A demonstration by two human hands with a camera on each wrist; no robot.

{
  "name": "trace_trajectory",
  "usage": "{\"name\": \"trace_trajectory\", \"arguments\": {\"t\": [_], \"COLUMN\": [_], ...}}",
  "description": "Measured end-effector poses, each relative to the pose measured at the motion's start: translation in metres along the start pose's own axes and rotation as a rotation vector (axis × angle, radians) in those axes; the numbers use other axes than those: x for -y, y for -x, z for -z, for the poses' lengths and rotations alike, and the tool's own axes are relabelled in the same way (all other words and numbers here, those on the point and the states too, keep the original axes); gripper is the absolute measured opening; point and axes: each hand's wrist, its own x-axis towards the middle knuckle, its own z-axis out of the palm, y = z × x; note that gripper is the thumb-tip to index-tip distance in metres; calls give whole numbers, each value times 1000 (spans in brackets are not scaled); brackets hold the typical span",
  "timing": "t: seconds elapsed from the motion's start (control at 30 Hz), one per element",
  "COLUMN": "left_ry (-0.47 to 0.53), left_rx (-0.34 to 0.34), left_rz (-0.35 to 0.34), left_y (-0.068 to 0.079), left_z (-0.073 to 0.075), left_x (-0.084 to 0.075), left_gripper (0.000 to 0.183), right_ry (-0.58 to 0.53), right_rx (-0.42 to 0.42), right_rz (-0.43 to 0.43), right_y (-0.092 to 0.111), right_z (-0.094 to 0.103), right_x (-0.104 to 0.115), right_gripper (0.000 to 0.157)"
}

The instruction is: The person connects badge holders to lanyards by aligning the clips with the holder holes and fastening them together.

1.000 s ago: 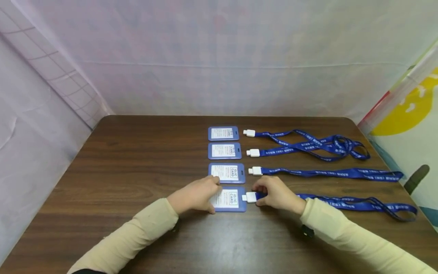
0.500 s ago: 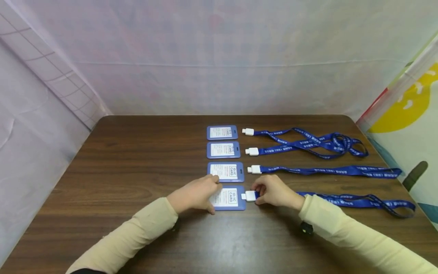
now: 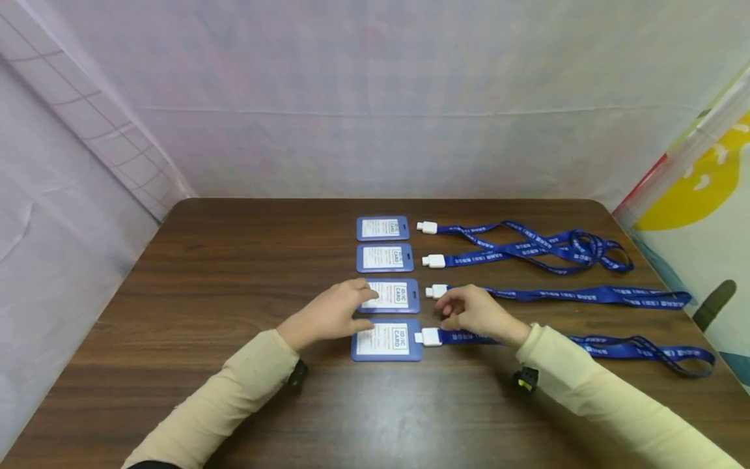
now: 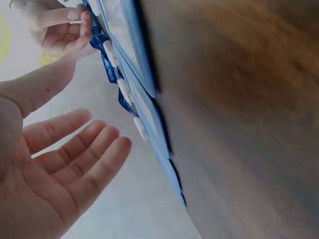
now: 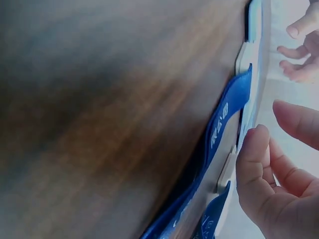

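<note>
The front blue card lies flat on the table, long side pointing left to right, its white clip touching or nearly so. The left hand is nearer the card, up high, fingers spread. The right hand hangs by the clip, fingers softly bent, holding nothing.

table: pale glare, lower middle; soft shadows under sleeves
backdrop: softly, evenly lit in head view
cards: fine print too soft to read
wrist views: hazy, table blurred
</note>
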Motion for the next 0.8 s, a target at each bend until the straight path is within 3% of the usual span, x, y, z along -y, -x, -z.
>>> {"name": "trace_trajectory", "arguments": {"t": [0.23,0.5,0.8], "left_ry": [112,203,135], "left_rx": [-24,-19,83], "left_rz": [108,170,247], "left_y": [-4,-12,-20], "left_z": [1,-4,0], "left_x": [10,25,31], "left_gripper": [49,52,64], "right_ry": [-135,-111,-118], "right_rx": [-43,-85,-136], "right_rz": [-79,-108,-154], "right_y": [-8,-16,-27], "right_z": [3,9,18], "right_x": [-2,-9,-18], "right_gripper": [27,25,22]}}
